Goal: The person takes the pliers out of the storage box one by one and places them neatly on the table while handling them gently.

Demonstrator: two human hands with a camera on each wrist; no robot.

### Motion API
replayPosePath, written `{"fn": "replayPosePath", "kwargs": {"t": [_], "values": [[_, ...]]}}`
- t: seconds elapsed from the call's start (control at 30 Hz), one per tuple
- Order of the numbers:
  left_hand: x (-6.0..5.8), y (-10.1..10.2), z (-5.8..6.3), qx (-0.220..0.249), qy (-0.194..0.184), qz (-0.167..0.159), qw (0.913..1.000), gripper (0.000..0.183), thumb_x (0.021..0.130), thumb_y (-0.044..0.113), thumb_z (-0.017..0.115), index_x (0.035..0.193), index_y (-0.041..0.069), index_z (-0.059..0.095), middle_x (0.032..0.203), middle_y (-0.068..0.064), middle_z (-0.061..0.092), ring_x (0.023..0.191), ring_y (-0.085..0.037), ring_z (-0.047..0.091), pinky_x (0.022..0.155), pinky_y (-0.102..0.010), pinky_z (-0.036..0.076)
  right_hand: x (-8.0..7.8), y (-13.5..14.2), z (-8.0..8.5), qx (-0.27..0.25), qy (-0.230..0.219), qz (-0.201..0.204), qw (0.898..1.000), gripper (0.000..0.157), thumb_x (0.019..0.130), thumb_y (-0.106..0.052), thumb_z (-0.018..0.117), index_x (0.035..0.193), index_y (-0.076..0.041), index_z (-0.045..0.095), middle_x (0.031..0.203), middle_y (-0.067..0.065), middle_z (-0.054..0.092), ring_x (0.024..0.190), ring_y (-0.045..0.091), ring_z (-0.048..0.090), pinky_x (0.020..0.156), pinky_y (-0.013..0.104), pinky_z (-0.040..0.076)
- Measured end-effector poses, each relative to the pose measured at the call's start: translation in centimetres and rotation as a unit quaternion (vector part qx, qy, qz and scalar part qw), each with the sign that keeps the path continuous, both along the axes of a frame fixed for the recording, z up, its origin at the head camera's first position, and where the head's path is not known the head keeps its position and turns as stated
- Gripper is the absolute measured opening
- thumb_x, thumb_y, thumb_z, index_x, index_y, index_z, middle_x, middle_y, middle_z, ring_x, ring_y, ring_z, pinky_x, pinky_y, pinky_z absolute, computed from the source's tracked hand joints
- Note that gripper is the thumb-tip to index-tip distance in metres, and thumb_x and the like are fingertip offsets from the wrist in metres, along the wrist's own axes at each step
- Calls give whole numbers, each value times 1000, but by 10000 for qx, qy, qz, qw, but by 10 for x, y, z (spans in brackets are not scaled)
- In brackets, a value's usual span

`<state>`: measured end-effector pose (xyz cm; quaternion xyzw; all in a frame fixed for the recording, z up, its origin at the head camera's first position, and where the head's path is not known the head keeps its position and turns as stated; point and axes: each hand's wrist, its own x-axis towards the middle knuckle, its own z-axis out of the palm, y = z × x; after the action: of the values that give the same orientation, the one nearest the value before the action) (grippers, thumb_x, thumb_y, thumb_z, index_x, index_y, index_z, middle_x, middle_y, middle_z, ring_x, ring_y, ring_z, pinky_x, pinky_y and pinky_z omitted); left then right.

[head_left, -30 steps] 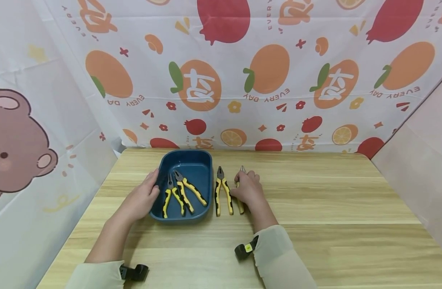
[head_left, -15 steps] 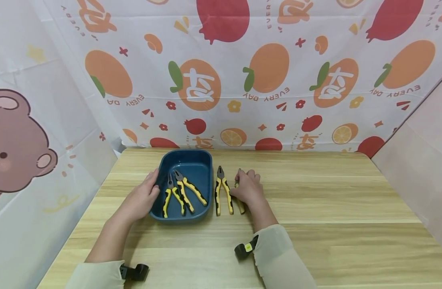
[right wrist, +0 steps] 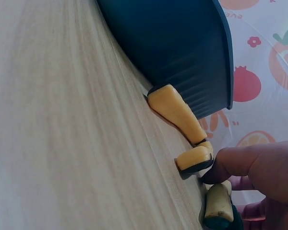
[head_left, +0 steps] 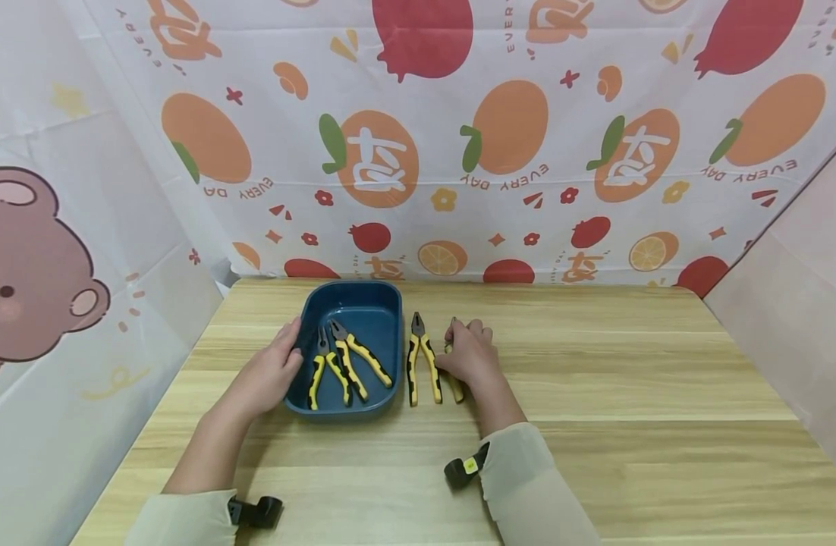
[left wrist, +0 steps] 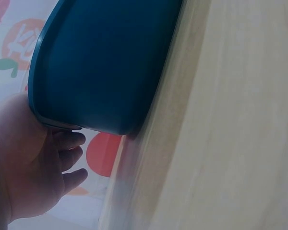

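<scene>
My left hand (head_left: 271, 371) rests against the left side of a dark blue plastic bin (head_left: 353, 415), its fingers fairly straight along the outer wall in the left wrist view. Two yellow-and-black pliers lie inside the bin: a left pair (head_left: 315, 379) and a right pair (head_left: 370, 364). Just right of the bin, another pair of pliers (head_left: 413, 371) lies on the table with handles spread. Beside it my right hand (head_left: 473, 356) grips a further pair of pliers (head_left: 457, 388), which the hand mostly covers. The right wrist view shows one handle (right wrist: 218, 206) beside the thumb.
The wooden table (head_left: 630, 379) extends to the right of the right hand. A fruit-print cloth (head_left: 500, 220) hangs behind it, and a pale sheet with a bear (head_left: 36, 280) hangs at the left. Both sleeves carry black wrist cameras (head_left: 257, 513).
The gripped pliers have turned slightly under the right hand: their silvery tip has gone from sight and the handle end has shifted a little right. The left hand and bin stay put.
</scene>
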<state>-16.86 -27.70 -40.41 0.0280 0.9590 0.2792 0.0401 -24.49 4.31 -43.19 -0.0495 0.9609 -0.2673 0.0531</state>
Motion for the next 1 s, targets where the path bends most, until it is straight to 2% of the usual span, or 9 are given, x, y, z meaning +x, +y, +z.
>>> {"fn": "replayPosePath", "kwargs": {"t": [0.67,1.0], "values": [[-1,1,1,-5,49,-23,10000,62,104,21,33,158,3,7,162,-23,12,150,-42,13,117,-62,19,-1,0,0,-33,2,-22,10000,34,77,-29,79,102,-17,59,114,12,46,99,31,40,70,36,39],[-1,1,1,10,-44,5,10000,63,104,22,32,158,4,5,163,-23,10,150,-42,11,117,-62,19,-1,1,1,-52,-56,-12,10000,35,77,-30,79,104,-18,60,114,12,47,101,30,40,71,37,40]]}}
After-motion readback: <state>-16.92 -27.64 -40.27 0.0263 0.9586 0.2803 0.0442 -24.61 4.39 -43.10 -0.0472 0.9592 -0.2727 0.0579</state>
